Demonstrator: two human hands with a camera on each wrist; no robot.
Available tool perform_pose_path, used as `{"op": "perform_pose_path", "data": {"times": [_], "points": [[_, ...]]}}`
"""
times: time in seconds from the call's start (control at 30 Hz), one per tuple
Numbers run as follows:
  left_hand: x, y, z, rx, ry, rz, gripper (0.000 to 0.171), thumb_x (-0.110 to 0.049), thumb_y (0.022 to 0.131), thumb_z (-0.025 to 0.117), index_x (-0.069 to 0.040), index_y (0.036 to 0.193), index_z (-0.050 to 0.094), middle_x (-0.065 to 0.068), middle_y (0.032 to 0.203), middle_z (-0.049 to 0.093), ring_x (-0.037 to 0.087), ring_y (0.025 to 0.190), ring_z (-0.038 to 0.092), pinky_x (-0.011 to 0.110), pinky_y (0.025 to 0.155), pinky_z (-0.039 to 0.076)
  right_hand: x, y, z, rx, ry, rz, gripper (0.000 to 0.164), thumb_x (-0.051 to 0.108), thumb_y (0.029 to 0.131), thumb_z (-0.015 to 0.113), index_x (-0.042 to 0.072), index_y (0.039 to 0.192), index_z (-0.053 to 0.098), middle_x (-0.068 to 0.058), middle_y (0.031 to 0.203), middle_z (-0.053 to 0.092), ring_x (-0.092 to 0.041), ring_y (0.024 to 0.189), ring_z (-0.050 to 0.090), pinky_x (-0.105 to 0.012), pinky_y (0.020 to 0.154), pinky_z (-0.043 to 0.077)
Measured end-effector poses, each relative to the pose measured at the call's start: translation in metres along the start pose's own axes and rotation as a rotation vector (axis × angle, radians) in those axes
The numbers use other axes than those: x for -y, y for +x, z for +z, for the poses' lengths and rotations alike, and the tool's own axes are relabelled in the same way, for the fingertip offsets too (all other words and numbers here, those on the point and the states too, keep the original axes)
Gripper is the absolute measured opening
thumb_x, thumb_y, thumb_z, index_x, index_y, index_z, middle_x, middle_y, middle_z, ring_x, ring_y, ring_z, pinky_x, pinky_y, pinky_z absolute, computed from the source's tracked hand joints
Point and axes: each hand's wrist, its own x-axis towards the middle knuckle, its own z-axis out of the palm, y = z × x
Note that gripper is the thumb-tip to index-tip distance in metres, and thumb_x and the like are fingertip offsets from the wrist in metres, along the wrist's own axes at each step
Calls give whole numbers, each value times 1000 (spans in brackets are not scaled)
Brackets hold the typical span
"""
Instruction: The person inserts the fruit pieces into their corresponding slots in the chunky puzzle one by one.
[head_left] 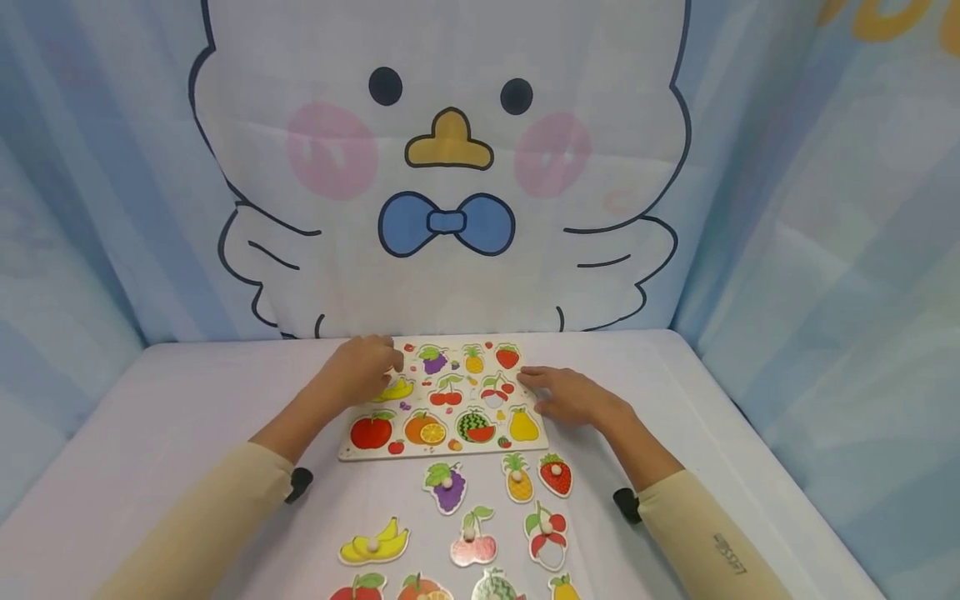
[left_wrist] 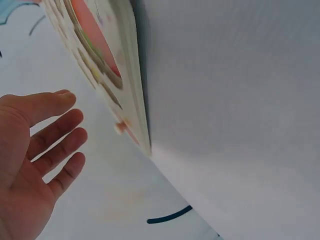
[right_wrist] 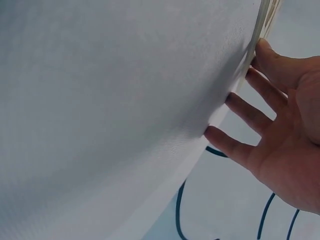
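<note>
A white wooden fruit puzzle board (head_left: pixel 417 398) lies flat at the back of the table, printed with fruit pictures. My left hand (head_left: pixel 363 371) is over its upper left side; in the left wrist view, the left hand's fingers (left_wrist: pixel 60 142) are loosely bent, apart from the board (left_wrist: pixel 131 65). At the right edge, my right hand (head_left: pixel 566 393) touches the board with thumb and fingers spread. In the right wrist view, its fingertips (right_wrist: pixel 235 100) reach the tabletop beside the board edge (right_wrist: pixel 257 30). Neither hand holds a piece.
Knobbed fruit pieces lie in rows before the board: grapes (head_left: pixel 452 497), a pineapple (head_left: pixel 519 487), a strawberry (head_left: pixel 556 482), bananas (head_left: pixel 392 546) and cherries (head_left: pixel 483 550). More pieces, including an apple (head_left: pixel 358 593), are cut off below. A cartoon curtain (head_left: pixel 450 292) stands behind the table.
</note>
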Motion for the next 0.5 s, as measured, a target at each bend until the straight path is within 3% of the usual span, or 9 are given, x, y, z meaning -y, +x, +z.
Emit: {"op": "perform_pose_path", "data": {"times": [0.2,0.33,0.5], "points": [[-22,-23,0,17,-47,20,22,-18,90,82,-16,112,80,6,111,76,23,101,69,35,85,61,-1,-1,0,-11,-5,-17,63,23,100,70,22,159,45,-2,168,37,-35,155,34,-58,121,35],[-36,-36,-1,29,-114,49,16,-17,90,83,-17,106,80,0,102,76,17,94,68,31,82,61,-1,0,-1,-16,-18,-24,63,22,101,70,21,159,45,-2,168,37,-36,155,34,-58,122,34],[-53,-47,2,16,-143,146,13,-15,88,84,-16,101,81,-5,92,75,11,83,65,26,78,58,-1,0,0,-12,-13,-28,64,22,101,70,21,159,45,-2,169,37,-35,155,34,-57,122,35]]}}
